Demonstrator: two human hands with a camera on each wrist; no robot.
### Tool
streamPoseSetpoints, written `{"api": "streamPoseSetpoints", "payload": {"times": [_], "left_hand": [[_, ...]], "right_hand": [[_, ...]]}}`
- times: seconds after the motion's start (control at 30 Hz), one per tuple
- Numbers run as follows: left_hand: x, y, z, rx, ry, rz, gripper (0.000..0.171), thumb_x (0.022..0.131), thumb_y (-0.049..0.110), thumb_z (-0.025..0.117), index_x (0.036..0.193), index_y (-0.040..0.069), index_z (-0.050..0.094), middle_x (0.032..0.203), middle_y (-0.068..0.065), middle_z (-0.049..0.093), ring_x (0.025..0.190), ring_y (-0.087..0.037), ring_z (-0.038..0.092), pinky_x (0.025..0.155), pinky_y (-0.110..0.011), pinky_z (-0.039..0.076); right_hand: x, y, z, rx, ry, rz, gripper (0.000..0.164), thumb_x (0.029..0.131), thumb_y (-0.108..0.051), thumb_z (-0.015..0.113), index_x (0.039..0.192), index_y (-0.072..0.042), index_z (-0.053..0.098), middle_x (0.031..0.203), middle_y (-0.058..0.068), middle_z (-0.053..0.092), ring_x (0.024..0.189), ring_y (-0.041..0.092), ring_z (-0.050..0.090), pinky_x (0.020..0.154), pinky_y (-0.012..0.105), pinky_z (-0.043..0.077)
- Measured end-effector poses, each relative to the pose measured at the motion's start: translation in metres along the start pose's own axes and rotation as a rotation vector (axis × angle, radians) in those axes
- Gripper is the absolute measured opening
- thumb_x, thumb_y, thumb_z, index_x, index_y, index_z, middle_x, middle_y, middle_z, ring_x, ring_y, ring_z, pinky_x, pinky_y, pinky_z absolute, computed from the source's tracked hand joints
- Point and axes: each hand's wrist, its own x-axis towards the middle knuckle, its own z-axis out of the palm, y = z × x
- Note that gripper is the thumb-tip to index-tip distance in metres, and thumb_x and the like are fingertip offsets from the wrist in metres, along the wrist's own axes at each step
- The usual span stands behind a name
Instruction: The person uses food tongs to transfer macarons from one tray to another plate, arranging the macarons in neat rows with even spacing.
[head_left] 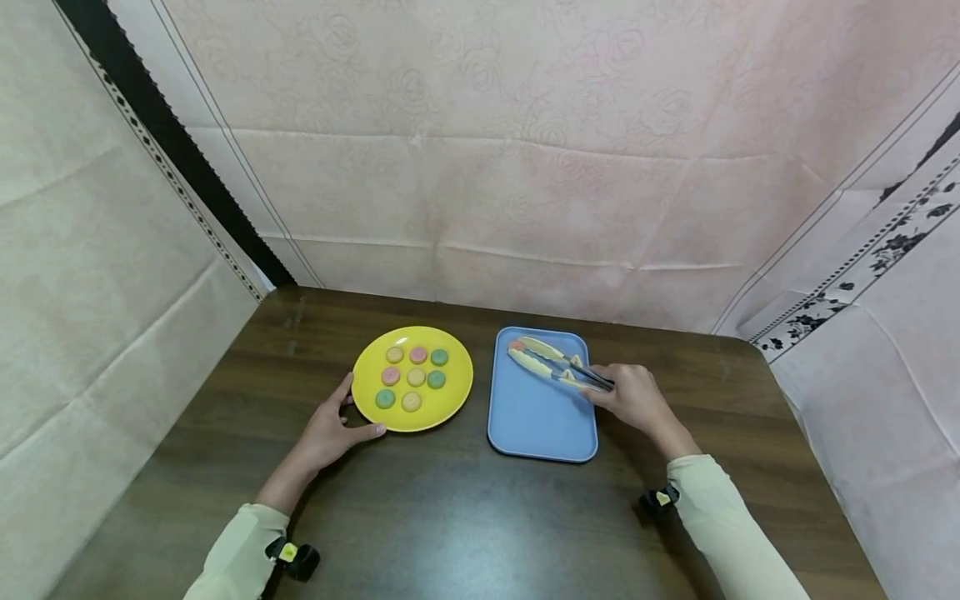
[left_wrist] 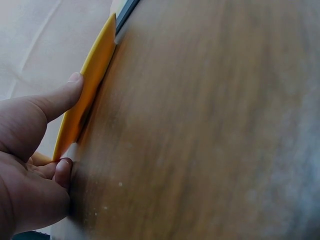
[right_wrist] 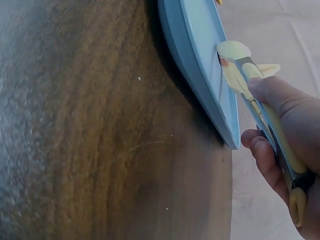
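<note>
My left hand (head_left: 330,433) holds the yellow plate (head_left: 450,400) at its left rim, the thumb at the near edge and the other fingers along the side. On the plate lie several small round macarons (head_left: 416,377) in pink, green and cream. To the right, my right hand (head_left: 633,398) grips a pair of tongs (head_left: 542,347) with cream tips and metal arms. The tips are over the far left corner of the blue tray (head_left: 540,425), with a pink macaron (head_left: 517,345) between them. In the right wrist view, thumb and fingers squeeze the tongs' arms (right_wrist: 272,127).
Plate and tray stand side by side on a dark wooden table (head_left: 420,492), a narrow strip of wood between them. Pale patterned cloth (head_left: 480,200) hangs behind the table's far edge and at both sides. A dark band runs down at the upper left.
</note>
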Motion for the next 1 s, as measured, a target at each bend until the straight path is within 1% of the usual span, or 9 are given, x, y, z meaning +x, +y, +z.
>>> {"api": "streamPoseSetpoints", "payload": {"times": [0.27,0.4,0.57,0.73,0.9,1.0], "left_hand": [[-0.001,0.002,0.000,-0.003,-0.007,-0.011,0.119,0.083,0.036,0.087,0.164,0.003,0.006,0.157,-0.028,0.036,0.145,-0.040,0.033,0.114,-0.059,0.035],[-0.001,0.002,-0.001,-0.003,-0.009,-0.007,0.120,0.083,0.036,0.087,0.164,0.003,0.005,0.157,-0.028,0.036,0.145,-0.040,0.033,0.114,-0.059,0.035],[-0.002,0.002,-0.001,-0.006,-0.008,-0.007,0.120,0.083,0.037,0.087,0.164,0.003,0.005,0.157,-0.028,0.035,0.145,-0.040,0.033,0.114,-0.059,0.035],[-0.002,0.002,-0.001,0.001,-0.009,-0.014,0.120,0.084,0.037,0.086,0.164,0.003,0.004,0.157,-0.028,0.035,0.145,-0.040,0.033,0.114,-0.059,0.035],[-0.002,0.003,0.000,0.002,-0.009,-0.015,0.119,0.084,0.036,0.086,0.164,0.003,0.005,0.157,-0.028,0.035,0.145,-0.040,0.033,0.114,-0.059,0.035],[-0.002,0.003,-0.001,0.002,-0.009,-0.012,0.119,0.084,0.036,0.086,0.164,0.002,0.005,0.157,-0.028,0.035,0.145,-0.040,0.033,0.114,-0.059,0.035]], "right_hand": [[-0.004,0.000,-0.004,0.004,0.024,0.002,0.050,0.087,-0.033,0.083,0.122,0.002,0.073,0.109,0.018,0.075,0.071,0.016,0.056,0.057,0.028,0.044],[-0.006,-0.006,-0.011,0.005,0.047,-0.017,0.050,0.088,-0.034,0.083,0.122,0.002,0.074,0.108,0.018,0.075,0.071,0.016,0.057,0.058,0.028,0.046],[-0.008,-0.021,-0.019,-0.001,0.081,-0.048,0.050,0.087,-0.032,0.083,0.121,0.002,0.074,0.108,0.019,0.075,0.073,0.018,0.061,0.060,0.030,0.049],[-0.009,-0.040,-0.025,-0.018,0.110,-0.103,0.051,0.086,-0.029,0.085,0.122,0.004,0.073,0.110,0.021,0.075,0.075,0.020,0.062,0.063,0.033,0.049],[-0.010,-0.058,-0.026,0.017,0.085,-0.129,0.051,0.086,-0.029,0.085,0.123,0.003,0.073,0.104,0.016,0.076,0.071,0.016,0.058,0.057,0.027,0.047],[-0.011,-0.066,-0.023,0.043,0.064,-0.145,0.049,0.086,-0.029,0.084,0.123,0.001,0.073,0.104,0.013,0.076,0.070,0.013,0.057,0.054,0.024,0.046]]}}
